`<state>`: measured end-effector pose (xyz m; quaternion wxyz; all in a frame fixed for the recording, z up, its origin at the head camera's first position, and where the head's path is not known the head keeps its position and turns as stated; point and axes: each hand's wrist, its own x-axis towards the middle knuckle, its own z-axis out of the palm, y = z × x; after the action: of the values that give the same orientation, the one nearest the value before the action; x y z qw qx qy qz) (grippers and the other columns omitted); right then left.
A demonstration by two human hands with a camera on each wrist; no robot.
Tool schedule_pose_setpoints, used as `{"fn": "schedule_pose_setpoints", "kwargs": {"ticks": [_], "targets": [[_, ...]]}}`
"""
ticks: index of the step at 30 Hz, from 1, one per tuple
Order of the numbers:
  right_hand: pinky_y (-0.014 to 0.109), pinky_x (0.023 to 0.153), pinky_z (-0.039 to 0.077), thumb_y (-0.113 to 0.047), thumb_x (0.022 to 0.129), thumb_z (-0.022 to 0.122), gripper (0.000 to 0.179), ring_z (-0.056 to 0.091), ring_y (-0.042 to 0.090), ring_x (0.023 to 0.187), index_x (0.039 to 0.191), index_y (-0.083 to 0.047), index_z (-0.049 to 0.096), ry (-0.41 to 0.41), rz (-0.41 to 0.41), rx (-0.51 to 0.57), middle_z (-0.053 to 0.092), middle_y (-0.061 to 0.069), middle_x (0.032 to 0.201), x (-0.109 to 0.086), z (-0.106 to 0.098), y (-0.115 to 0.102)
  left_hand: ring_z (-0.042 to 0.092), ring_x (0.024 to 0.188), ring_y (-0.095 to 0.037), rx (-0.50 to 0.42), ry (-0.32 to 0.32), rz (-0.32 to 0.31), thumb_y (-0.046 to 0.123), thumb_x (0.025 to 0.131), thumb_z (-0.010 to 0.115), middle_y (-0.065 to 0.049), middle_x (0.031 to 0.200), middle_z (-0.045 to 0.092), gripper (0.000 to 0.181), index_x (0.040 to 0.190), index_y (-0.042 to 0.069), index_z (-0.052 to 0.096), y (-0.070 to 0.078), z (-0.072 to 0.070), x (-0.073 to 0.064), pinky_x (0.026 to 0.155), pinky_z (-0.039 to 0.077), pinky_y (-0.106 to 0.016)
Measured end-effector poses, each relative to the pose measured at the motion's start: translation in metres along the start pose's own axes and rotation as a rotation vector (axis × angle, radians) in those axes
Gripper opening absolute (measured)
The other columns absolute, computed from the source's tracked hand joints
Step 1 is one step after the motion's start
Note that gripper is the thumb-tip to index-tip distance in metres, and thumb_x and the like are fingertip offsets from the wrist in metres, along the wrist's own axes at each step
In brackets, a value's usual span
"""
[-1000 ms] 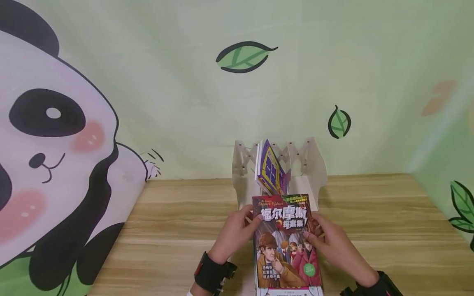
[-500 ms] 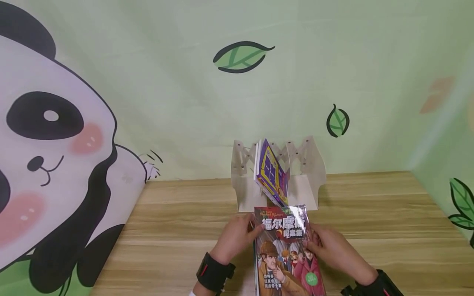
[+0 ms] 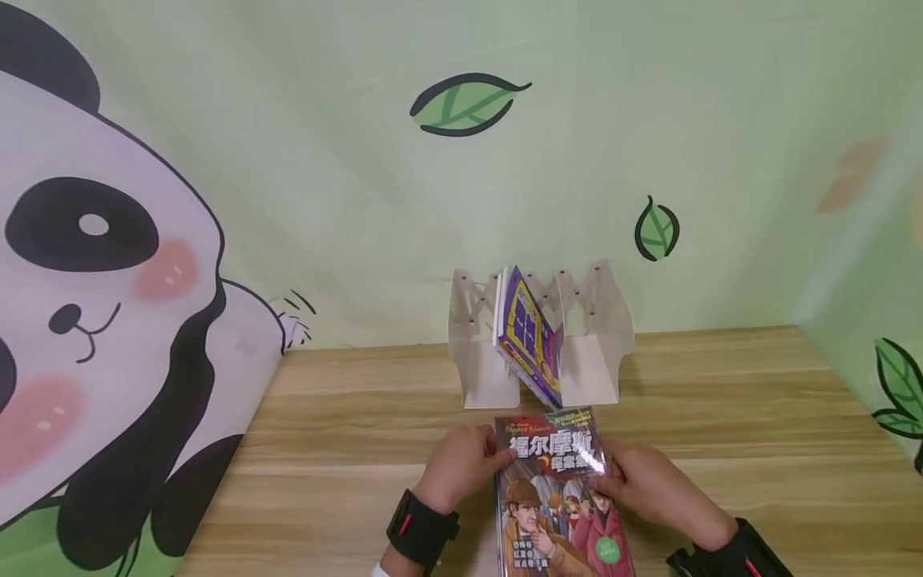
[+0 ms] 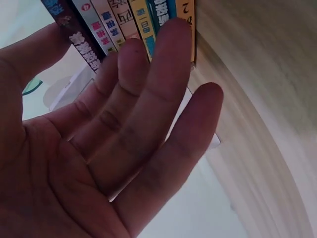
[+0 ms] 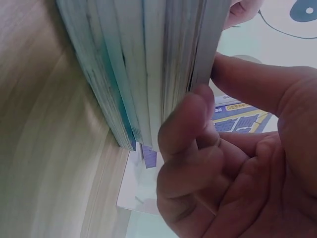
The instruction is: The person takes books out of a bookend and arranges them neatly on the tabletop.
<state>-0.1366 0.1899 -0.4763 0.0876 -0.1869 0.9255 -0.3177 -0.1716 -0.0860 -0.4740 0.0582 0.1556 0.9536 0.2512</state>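
Observation:
A comic-style detective book [image 3: 537, 513] lies face up on top of a stack of several books [image 5: 133, 59] at the table's front. My left hand [image 3: 461, 465] holds its left side, thumb over the cover; in the left wrist view the fingers [image 4: 166, 74] curve beside the coloured spines [image 4: 131, 17]. On the right edge, my right hand [image 3: 649, 485] pinches the top book, thumb above and index finger [image 5: 185, 119] against the page edges. The stack's lower end runs out of the head view.
Just behind the stack stands a white bookshelf rack [image 3: 594, 369] with a purple-and-yellow book [image 3: 530, 336] leaning in it, its lower corner close to the stack. The wooden table [image 3: 360, 401] meets a green panda-print backdrop [image 3: 346, 200].
Both hands have drawn the detective book toward me, away from the rack, so it now lies squarer over the stack. The purple book's lower part shows more.

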Motion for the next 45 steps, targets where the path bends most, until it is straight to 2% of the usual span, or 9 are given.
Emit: {"fn": "schedule_pose_setpoints", "kwargs": {"ticks": [4,18,23,30,34,37,40,42,45], "targets": [[0.020,0.051,0.037,-0.026,0.089,0.071,0.035,0.045,0.003,0.058,0.112,-0.001,0.063,-0.013,0.016,0.020,0.051,-0.007,0.066,0.001,0.000,0.000,0.041,0.049,-0.008,-0.009,-0.016,-0.019,0.045,0.088,0.069,0.009,0.055,0.047,0.038,0.065,0.017,0.057,-0.003,0.001,0.001,0.044,0.032,-0.023],[0.019,0.047,0.036,-0.028,0.082,0.078,0.063,0.045,0.001,0.054,0.128,0.007,0.052,-0.043,0.025,0.070,0.054,-0.008,0.066,0.000,-0.003,0.000,0.042,0.048,-0.007,-0.022,-0.065,-0.018,0.047,0.082,0.073,0.010,0.055,0.049,0.039,0.062,0.019,0.056,-0.006,-0.001,0.003,0.044,0.033,-0.023],[0.019,0.047,0.036,-0.030,0.081,0.079,0.064,0.045,0.002,0.054,0.128,0.006,0.053,-0.044,0.047,0.064,0.054,-0.008,0.066,-0.001,-0.003,0.000,0.044,0.049,-0.008,-0.036,-0.070,-0.028,0.048,0.081,0.074,0.009,0.056,0.051,0.038,0.063,0.019,0.058,-0.008,0.000,0.003,0.045,0.035,-0.024],[0.021,0.048,0.038,-0.037,0.082,0.078,0.078,0.047,0.004,0.055,0.142,0.000,0.046,-0.025,0.108,0.011,0.056,-0.009,0.068,-0.002,-0.007,-0.001,0.055,0.062,-0.013,-0.078,-0.072,-0.102,0.051,0.083,0.072,0.002,0.077,0.065,0.044,0.100,0.011,0.065,-0.014,-0.006,0.002,0.054,0.044,-0.030],[0.020,0.050,0.037,-0.038,0.089,0.070,0.072,0.045,0.004,0.056,0.146,-0.003,0.042,0.028,0.121,-0.023,0.056,-0.009,0.072,-0.002,-0.011,0.000,0.061,0.072,-0.016,-0.070,-0.050,-0.123,0.053,0.084,0.069,-0.004,0.090,0.070,0.056,0.118,0.009,0.062,-0.018,-0.012,0.003,0.063,0.048,-0.035],[0.022,0.051,0.038,-0.038,0.094,0.065,0.066,0.046,0.007,0.061,0.147,-0.006,0.041,0.065,0.125,-0.021,0.058,-0.004,0.083,-0.002,-0.013,0.001,0.065,0.082,-0.023,-0.078,-0.033,-0.120,0.053,0.085,0.069,-0.010,0.100,0.072,0.059,0.124,0.010,0.060,-0.021,-0.015,0.003,0.071,0.052,-0.041],[0.029,0.061,0.050,-0.041,0.093,0.065,0.068,0.061,0.017,0.080,0.148,-0.010,0.040,0.098,0.113,-0.028,0.063,0.008,0.109,-0.002,-0.013,0.002,0.067,0.094,-0.029,-0.087,-0.017,-0.093,0.052,0.086,0.068,-0.014,0.113,0.070,0.061,0.129,0.010,0.057,-0.022,-0.016,0.003,0.076,0.053,-0.046],[0.042,0.074,0.056,-0.044,0.089,0.069,0.074,0.064,0.029,0.100,0.149,-0.013,0.038,0.122,0.085,-0.040,0.057,0.015,0.130,-0.002,-0.011,0.003,0.066,0.103,-0.033,-0.091,-0.002,-0.078,0.051,0.087,0.068,-0.015,0.123,0.067,0.063,0.133,0.010,0.055,-0.022,-0.016,0.003,0.081,0.053,-0.050],[0.059,0.086,0.053,-0.048,0.083,0.074,0.084,0.053,0.045,0.123,0.152,-0.019,0.036,0.154,0.030,-0.063,0.041,0.019,0.149,-0.003,-0.009,0.003,0.060,0.118,-0.037,-0.086,0.019,-0.070,0.052,0.087,0.067,-0.016,0.138,0.058,0.071,0.142,0.012,0.047,-0.021,-0.015,0.003,0.092,0.051,-0.054]]}}
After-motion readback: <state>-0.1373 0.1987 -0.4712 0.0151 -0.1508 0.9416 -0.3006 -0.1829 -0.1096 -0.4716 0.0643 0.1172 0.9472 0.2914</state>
